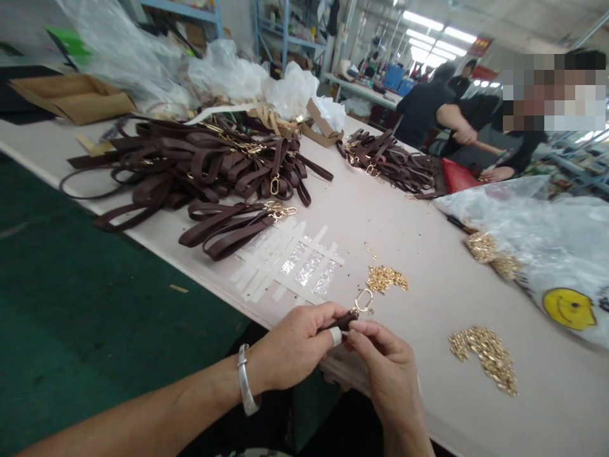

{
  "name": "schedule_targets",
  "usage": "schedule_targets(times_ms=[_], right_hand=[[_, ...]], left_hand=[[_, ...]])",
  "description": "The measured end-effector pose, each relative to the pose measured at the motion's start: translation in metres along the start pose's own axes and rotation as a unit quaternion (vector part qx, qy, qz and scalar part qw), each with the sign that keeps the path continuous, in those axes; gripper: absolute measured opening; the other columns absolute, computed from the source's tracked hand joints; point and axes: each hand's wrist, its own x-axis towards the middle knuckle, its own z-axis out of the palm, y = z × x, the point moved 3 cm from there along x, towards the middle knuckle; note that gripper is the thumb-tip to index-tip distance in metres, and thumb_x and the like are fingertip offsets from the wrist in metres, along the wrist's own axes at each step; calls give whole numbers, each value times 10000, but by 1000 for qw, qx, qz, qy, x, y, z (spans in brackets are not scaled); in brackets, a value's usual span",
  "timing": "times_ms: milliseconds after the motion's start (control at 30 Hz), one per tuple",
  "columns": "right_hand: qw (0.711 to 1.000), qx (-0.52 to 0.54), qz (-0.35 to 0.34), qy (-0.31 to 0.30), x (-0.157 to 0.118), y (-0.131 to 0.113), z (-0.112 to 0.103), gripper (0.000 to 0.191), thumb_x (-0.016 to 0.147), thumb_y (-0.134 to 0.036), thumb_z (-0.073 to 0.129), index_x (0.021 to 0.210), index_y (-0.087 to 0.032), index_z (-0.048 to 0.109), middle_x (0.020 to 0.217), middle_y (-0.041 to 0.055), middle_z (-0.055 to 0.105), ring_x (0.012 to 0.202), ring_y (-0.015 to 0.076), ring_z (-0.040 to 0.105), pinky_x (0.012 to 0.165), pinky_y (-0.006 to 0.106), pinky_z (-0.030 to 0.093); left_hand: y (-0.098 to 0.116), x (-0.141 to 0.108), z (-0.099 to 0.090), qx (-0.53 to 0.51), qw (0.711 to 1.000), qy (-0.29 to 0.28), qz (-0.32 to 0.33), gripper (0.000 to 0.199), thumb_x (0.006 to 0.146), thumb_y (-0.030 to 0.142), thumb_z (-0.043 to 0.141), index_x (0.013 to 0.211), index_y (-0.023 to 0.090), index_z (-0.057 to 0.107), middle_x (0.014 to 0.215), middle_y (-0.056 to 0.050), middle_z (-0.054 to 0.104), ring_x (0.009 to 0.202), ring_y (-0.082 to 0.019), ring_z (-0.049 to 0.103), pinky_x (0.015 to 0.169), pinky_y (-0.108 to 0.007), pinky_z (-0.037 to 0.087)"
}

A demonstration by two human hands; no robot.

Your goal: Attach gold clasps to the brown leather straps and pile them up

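My left hand (297, 346) is closed on a dark brown leather strap (346, 321), near the strap's end. A gold oval ring (364, 300) is fixed at that end and sticks out over the table. White tape wraps one finger of this hand. My right hand (387, 365) pinches at the same strap end from the right; whether its fingertips hold a small part as well is hidden. Just beyond the ring lies a heap of small gold metal pieces (386, 278). A second heap of gold pieces (484, 357) rests farther right.
Finished-looking brown straps (233, 231) lie at the left by a large strap pile (200, 162). Clear tape strips (304, 263) cover the table (399, 228) nearby. Another strap pile (390, 162) sits farther back. Plastic bags (533, 222) line the right; co-workers (428, 108) stand across.
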Motion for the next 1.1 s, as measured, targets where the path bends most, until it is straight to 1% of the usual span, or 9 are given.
schedule_targets(times_ms=[200,467,567,667,733,800,867,967,1100], right_hand=[[999,32,4,-36,-1,6,0,186,750,-376,804,814,-213,744,796,19,704,735,184,653,678,301,547],[999,48,-23,0,-10,-6,8,204,733,-274,776,729,-198,588,688,-43,655,644,111,588,644,226,494],[997,58,-31,31,-15,-10,11,235,710,-250,768,745,-209,539,679,-49,646,641,121,599,624,234,506],[998,27,-40,42,-18,-13,7,212,739,-264,739,782,-219,537,704,-45,649,646,131,606,616,249,509],[994,-62,-74,53,-17,-15,-9,169,772,-282,718,824,-216,572,751,-29,665,693,139,618,662,261,509],[969,-190,-126,95,-14,-17,-39,157,814,-317,687,898,-205,616,832,6,690,773,156,635,743,284,513],[914,-331,-162,169,-11,-17,-80,214,864,-365,617,993,-194,628,918,46,705,823,176,649,797,317,517],[818,-496,-147,250,-7,-13,-141,283,893,-371,519,1072,-173,613,969,94,707,840,211,658,797,361,510],[776,-565,-117,254,1,-5,-183,298,879,-331,482,1079,-156,617,984,117,705,888,244,653,807,377,478]], left_hand=[[-1,-2,2,38,999,-2,13,345,891,140,471,1135,234,696,998,-1,728,923,-179,643,808,-269,495],[-10,-13,4,240,968,36,66,495,905,119,430,1305,342,619,1023,23,752,1007,-211,683,828,-256,517],[-16,-13,7,233,969,31,71,492,902,153,455,1324,352,611,1059,20,754,995,-219,689,817,-255,535],[-20,-9,13,146,989,18,31,480,903,193,469,1334,344,613,969,15,761,817,-192,695,738,-254,562],[-22,-6,15,89,996,16,-14,475,904,232,474,1350,330,606,954,0,758,718,-181,674,626,-249,562],[-21,-5,12,77,996,38,-28,463,887,278,524,1338,326,619,1088,-21,743,831,-207,682,652,-260,566],[-21,-6,5,89,993,69,-30,450,871,352,587,1317,319,641,1220,-34,702,992,-246,659,780,-295,563],[-29,-9,-6,61,991,94,-79,470,898,468,541,1308,268,655,1079,-70,741,892,-258,666,788,-356,560],[-40,-5,-4,-42,993,65,-88,408,846,355,651,1246,283,686,1088,-38,743,1052,-257,649,926,-359,512]])
